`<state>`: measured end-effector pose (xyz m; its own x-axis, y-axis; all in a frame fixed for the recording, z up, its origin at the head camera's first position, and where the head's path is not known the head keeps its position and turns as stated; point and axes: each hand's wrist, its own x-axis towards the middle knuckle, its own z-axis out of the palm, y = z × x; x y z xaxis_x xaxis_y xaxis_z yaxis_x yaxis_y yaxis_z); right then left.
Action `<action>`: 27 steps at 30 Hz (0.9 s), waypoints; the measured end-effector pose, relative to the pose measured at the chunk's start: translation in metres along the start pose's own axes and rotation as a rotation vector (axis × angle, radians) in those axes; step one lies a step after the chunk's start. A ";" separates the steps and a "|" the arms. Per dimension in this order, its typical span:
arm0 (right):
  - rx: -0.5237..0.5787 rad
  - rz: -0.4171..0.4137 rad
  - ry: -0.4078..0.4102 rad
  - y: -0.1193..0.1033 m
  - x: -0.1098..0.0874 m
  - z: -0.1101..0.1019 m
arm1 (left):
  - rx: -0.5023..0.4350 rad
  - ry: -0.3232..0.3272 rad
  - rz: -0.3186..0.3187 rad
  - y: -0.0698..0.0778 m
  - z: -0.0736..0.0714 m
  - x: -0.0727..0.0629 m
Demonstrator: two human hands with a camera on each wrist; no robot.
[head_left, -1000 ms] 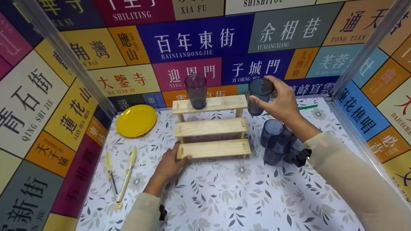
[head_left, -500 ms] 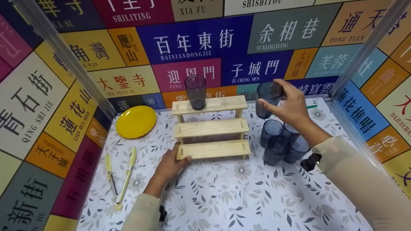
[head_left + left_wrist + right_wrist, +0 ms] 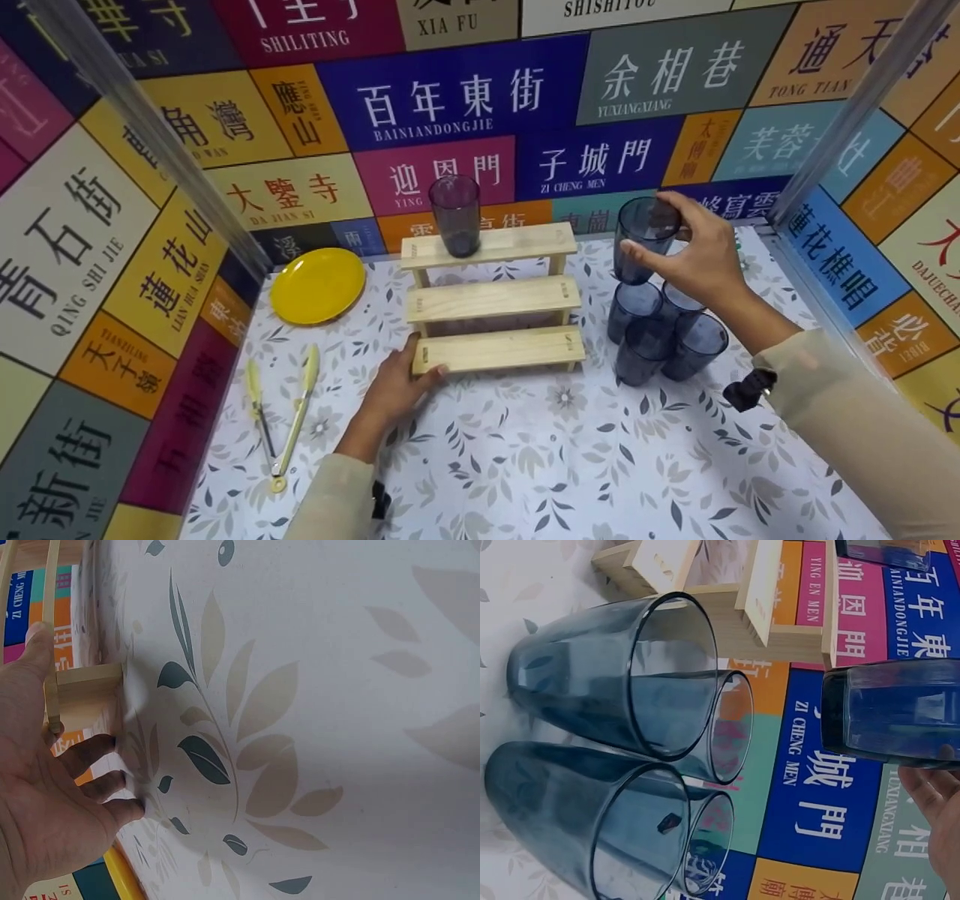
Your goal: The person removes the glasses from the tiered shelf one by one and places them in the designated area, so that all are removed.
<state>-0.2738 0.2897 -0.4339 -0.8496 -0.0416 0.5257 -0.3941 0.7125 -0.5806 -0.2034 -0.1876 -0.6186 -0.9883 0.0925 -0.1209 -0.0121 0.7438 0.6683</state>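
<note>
In the head view my right hand (image 3: 701, 251) grips a dark blue-grey glass tumbler (image 3: 643, 232) by its sides, thumb in front, and holds it upright above several similar tumblers (image 3: 645, 352) grouped on the table. The right wrist view shows the held tumbler (image 3: 892, 709) apart from the others, fingers (image 3: 930, 795) against its side. My left hand (image 3: 395, 382) holds the left end of the lowest step of a three-tier wooden stand (image 3: 499, 349), thumb at the front. In the left wrist view its other fingers (image 3: 101, 784) reach down to the tablecloth. One purple-tinted tumbler (image 3: 456, 217) stands on the top tier.
A yellow plate (image 3: 319, 285) lies at the back left, with yellow-tipped tongs (image 3: 289, 427) spread in front of it. Printed panels (image 3: 457, 90) wall in the floral-covered table (image 3: 480, 465) at the back and sides.
My right hand has carried the tumbler to the right, away from the top tier's right end, to above the grouped tumblers. The left hand has stayed at the stand.
</note>
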 end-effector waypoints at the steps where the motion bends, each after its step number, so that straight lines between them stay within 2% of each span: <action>1: 0.000 -0.001 0.001 0.001 -0.001 -0.001 | 0.006 0.000 0.003 0.000 0.000 0.000; 13: -0.017 0.023 -0.018 0.005 -0.016 -0.015 | 0.002 0.003 0.016 -0.001 0.000 0.000; 27: 0.034 -0.037 -0.030 0.015 -0.032 -0.023 | -0.015 0.006 0.018 0.000 0.000 0.000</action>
<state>-0.2443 0.3182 -0.4452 -0.8445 -0.0889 0.5281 -0.4364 0.6857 -0.5825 -0.2037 -0.1871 -0.6185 -0.9892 0.1022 -0.1046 0.0036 0.7321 0.6812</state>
